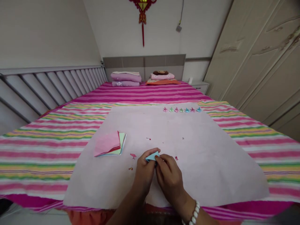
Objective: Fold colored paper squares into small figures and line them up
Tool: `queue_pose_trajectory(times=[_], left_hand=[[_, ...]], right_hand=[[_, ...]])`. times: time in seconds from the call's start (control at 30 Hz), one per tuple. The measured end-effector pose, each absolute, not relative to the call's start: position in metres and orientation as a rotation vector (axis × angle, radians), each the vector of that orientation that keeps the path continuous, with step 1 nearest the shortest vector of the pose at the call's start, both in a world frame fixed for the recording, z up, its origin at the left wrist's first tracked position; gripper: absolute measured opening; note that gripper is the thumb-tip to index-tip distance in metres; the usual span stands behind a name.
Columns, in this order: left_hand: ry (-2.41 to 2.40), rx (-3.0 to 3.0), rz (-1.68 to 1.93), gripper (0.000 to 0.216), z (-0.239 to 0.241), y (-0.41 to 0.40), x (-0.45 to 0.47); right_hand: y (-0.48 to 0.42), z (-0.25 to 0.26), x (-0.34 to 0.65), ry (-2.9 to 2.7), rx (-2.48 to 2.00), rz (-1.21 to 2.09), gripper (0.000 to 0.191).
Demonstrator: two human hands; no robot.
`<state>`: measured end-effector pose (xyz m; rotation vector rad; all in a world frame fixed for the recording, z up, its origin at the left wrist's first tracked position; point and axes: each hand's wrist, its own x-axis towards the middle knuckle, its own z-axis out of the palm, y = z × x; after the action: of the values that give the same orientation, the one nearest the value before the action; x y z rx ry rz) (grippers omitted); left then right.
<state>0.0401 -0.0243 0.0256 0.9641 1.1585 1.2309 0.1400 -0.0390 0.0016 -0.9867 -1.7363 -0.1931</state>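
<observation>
Both my hands meet over a pale pink sheet [211, 162] spread on the bed. My left hand [144, 170] and my right hand [169, 178] pinch a small folded light-blue paper [152, 156] between their fingertips, pressing it down on the sheet. The right wrist wears a white bead bracelet [194, 215]. To the left of my hands lies a small stack of square papers [109, 143], pink on top with green and blue beneath. A row of several small folded paper figures [181, 109] in pink, green and blue sits at the sheet's far edge.
The bed carries a pink, green and yellow striped cover [47, 137]. Folded blankets [126, 78] and a pillow pile [162, 78] lie at the headboard. A slatted rail [47, 87] runs on the left, a wardrobe [262, 68] on the right. Tiny red paper scraps [133, 155] dot the sheet.
</observation>
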Motion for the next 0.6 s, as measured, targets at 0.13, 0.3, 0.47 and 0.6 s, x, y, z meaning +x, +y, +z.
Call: queue_pose_trajectory(times=[0.13, 0.3, 0.47, 0.6], left_hand=[[1.113, 0.965, 1.205, 0.036, 0.0263, -0.0245, 0.0396], [1.027, 0.929, 1.154, 0.041, 0.0259, -0.0238, 0.0379], [1.218, 1.123, 1.204, 0.035, 0.0250, -0.0222, 0.0371], [1.229, 1.124, 1.189, 0.034, 0.0234, -0.0186, 0.0365]], right_hand=[[-0.0394, 0.0054, 0.1404, -1.667, -1.038, -0.042, 0.031], [-0.0400, 0.0045, 0.1411, -1.665, -1.041, -0.027, 0.030], [-0.0419, 0.0008, 0.1403, -1.676, -1.035, 0.030, 0.030], [-0.0419, -0.0006, 0.1405, -1.691, -1.020, 0.034, 0.031]])
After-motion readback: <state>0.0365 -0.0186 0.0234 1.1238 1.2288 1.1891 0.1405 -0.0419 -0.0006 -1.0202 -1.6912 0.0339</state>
